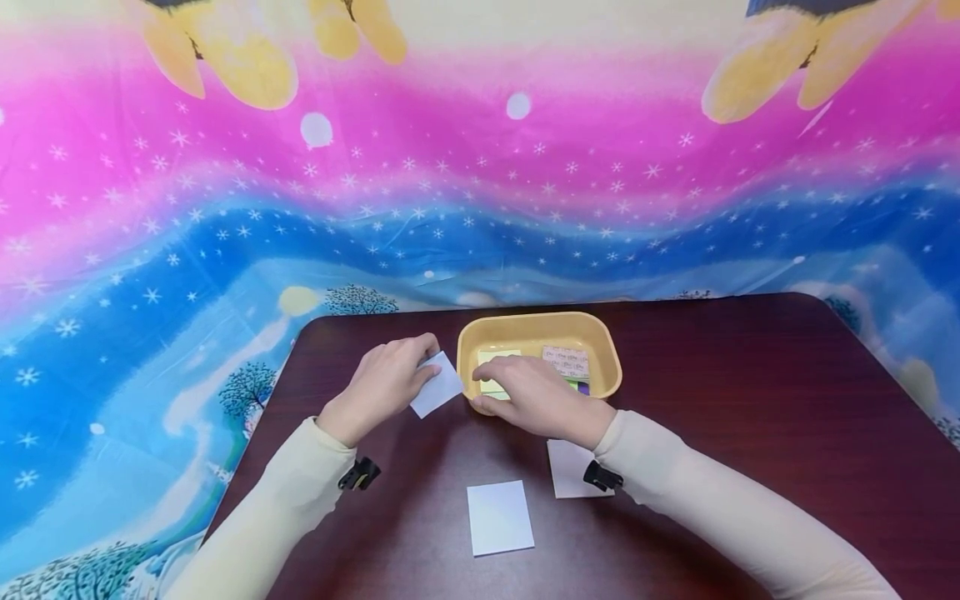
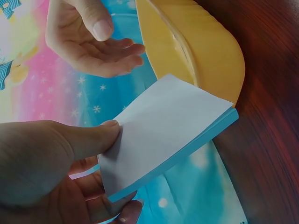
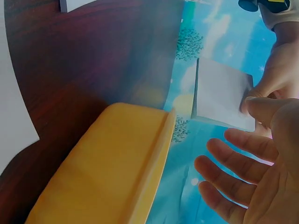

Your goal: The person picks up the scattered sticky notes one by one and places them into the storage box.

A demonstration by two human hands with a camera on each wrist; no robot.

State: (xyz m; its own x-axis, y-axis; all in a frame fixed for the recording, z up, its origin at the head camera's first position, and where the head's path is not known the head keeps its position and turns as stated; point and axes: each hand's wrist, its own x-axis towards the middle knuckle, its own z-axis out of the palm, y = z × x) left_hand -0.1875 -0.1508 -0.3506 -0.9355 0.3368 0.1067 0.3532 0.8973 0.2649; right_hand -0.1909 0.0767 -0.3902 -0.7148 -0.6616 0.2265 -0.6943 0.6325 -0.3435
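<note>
Blue-edged, the pad [image 1: 437, 386] is pinched between thumb and fingers of your left hand [image 1: 384, 379], tilted, just beside the left end of the yellow bin [image 1: 616, 367]. Your right hand [image 1: 538, 393] is empty, fingers spread and gently bent at the bin's near left side, palm facing inward. Both forearms angle inward above the dark surface [image 1: 720, 400]

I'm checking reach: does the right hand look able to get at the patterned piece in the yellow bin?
Probably yes: the right hand holds nothing, is near the uncovered yellow bin, and nothing seems to lie on the patterned piece.
</note>
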